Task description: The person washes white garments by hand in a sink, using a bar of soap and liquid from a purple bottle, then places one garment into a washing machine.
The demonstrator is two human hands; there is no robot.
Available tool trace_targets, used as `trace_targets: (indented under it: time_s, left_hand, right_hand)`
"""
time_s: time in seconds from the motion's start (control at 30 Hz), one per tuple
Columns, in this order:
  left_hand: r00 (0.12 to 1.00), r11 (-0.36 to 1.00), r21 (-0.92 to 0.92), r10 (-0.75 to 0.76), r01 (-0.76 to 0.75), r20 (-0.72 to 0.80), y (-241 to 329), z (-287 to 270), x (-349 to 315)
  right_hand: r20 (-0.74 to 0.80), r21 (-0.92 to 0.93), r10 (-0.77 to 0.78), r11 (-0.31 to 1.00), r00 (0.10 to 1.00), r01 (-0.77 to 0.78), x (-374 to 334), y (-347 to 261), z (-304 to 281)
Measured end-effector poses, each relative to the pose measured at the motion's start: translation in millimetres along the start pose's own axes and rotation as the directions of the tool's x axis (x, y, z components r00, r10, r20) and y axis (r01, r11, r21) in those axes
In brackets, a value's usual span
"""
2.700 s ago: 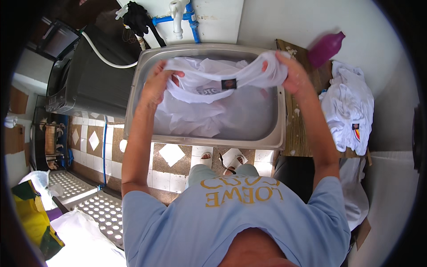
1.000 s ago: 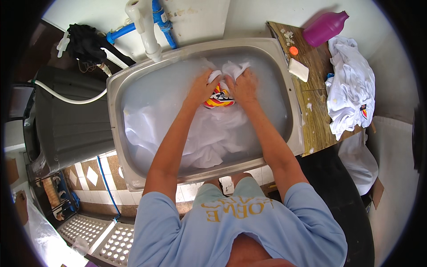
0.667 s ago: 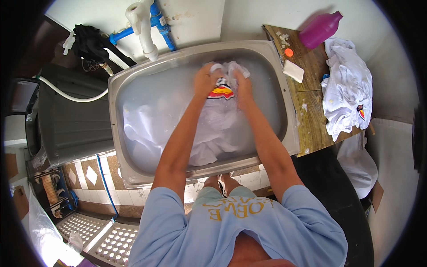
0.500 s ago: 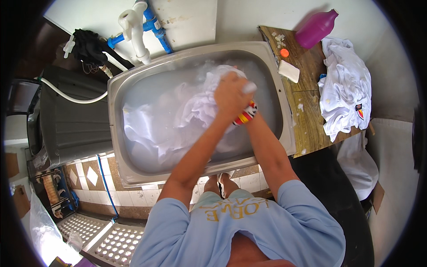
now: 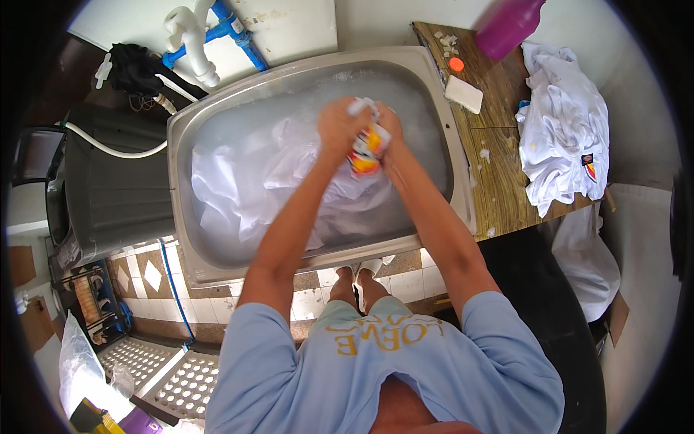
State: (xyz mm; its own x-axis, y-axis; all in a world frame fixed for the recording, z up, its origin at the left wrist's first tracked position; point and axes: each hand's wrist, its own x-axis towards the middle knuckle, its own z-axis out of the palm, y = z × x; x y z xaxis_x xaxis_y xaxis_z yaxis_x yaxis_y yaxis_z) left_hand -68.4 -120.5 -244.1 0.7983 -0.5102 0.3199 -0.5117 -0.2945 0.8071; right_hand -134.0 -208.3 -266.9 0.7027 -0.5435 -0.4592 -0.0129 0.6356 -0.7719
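Observation:
Over a wide basin (image 5: 460, 184) of cloudy water, both of my hands hold one bunched white garment (image 5: 367, 152) with a red, yellow and black print. My left hand (image 5: 338, 129) is closed on its upper left side, somewhat blurred. My right hand (image 5: 391, 130) is wrapped round its right side, close beside the left. The printed part hangs between my wrists. Below and to the left, more white cloth (image 5: 289, 163) floats in the water, partly sunk; whether it joins the held piece cannot be told.
A wooden board (image 5: 499, 166) at the right bears a white soap bar (image 5: 463, 95), an orange cap (image 5: 456, 64), a purple bottle (image 5: 510, 29) and white clothes (image 5: 567, 130). White and blue pipes (image 5: 194, 45) stand behind the basin; a dark ribbed bin (image 5: 119, 188) is left.
My hands have moved left and drawn apart slightly. The printed part, earlier by my wrists, now hangs between them. The view has shifted a little.

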Motion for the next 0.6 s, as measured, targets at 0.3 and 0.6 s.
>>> trace_targets:
  time_s: [0.3,0.6]
  left_hand:
    - [0.955,0.889,0.375,0.184,-0.262,0.231,-22.0,-34.0,-12.2]
    - [0.900,0.796,0.528,0.047,-0.296,0.433,-102.4,2.4,1.1]
  right_hand:
    - [0.369,-0.920,-0.597,-0.344,0.713,0.188,-26.5,-5.6,-14.6]
    - [0.393,-0.890,-0.176,-0.321,0.902,0.325,34.8,25.8,-20.3]
